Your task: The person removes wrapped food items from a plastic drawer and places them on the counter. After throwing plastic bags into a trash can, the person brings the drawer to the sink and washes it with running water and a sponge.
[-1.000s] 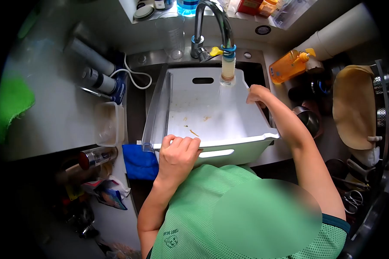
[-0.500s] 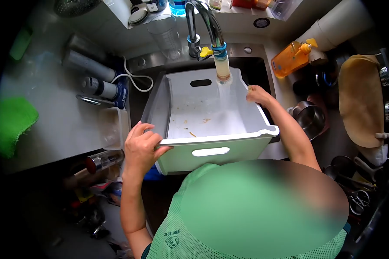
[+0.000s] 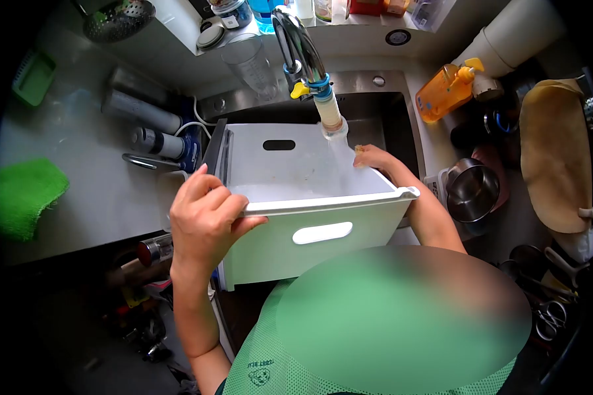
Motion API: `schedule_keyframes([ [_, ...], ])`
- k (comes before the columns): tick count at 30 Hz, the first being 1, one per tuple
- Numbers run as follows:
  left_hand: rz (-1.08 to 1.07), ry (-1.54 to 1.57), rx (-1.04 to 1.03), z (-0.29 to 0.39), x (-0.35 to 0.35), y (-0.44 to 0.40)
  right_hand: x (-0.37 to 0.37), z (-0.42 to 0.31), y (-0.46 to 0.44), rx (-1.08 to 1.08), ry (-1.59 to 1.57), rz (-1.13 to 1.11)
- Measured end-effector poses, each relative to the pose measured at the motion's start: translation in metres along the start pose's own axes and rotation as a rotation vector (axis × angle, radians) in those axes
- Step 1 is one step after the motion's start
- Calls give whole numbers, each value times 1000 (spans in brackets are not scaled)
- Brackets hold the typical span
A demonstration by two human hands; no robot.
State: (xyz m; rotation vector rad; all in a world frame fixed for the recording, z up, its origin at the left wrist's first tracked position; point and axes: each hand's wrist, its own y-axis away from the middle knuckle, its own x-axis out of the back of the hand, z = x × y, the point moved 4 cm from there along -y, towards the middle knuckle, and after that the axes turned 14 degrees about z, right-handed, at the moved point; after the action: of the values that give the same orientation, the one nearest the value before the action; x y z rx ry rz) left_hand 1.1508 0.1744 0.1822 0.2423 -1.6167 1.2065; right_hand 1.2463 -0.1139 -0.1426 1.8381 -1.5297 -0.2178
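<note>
A white plastic drawer point(image 3: 290, 174) with oval handle holes sits tilted over the sink point(image 3: 408, 125), its near side raised. My left hand point(image 3: 211, 207) is closed around the rim at the near left corner, thumb along the front edge. At the right side wall, my right hand point(image 3: 375, 158) has its fingers closed on the rim. A small yellowish bit shows at those fingertips, too small to name. Water runs from the faucet point(image 3: 300, 46) through a clear nozzle into the far right part of the drawer. Much of the drawer's floor is hidden by its front wall.
An orange pump bottle point(image 3: 445, 92) and a steel pot point(image 3: 473, 189) stand on the right. A green cloth point(image 3: 29, 197) and a filter unit point(image 3: 155, 141) are on the left counter. Behind the sink stands a clear measuring jug point(image 3: 252, 69).
The drawer has tipped, its near side rising, and shifted slightly left. Both hands have moved left with it. The debris seen earlier on its floor is mostly out of sight.
</note>
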Motion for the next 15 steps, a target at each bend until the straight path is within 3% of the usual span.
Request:
schedule_keyframes([
  [3, 2, -3, -35, -4, -1, -18, -11, 10, -8, 13, -28, -82],
  [5, -33, -10, 6, -8, -4, -29, -11, 12, -8, 17, -52, -9],
  [9, -25, -5, -1, -14, -12, -51, -11, -6, 18, -47, 162, -111],
  [15, -139, 24, 43, -23, -22, -81, 8, -2, 38, -45, 175, -129],
])
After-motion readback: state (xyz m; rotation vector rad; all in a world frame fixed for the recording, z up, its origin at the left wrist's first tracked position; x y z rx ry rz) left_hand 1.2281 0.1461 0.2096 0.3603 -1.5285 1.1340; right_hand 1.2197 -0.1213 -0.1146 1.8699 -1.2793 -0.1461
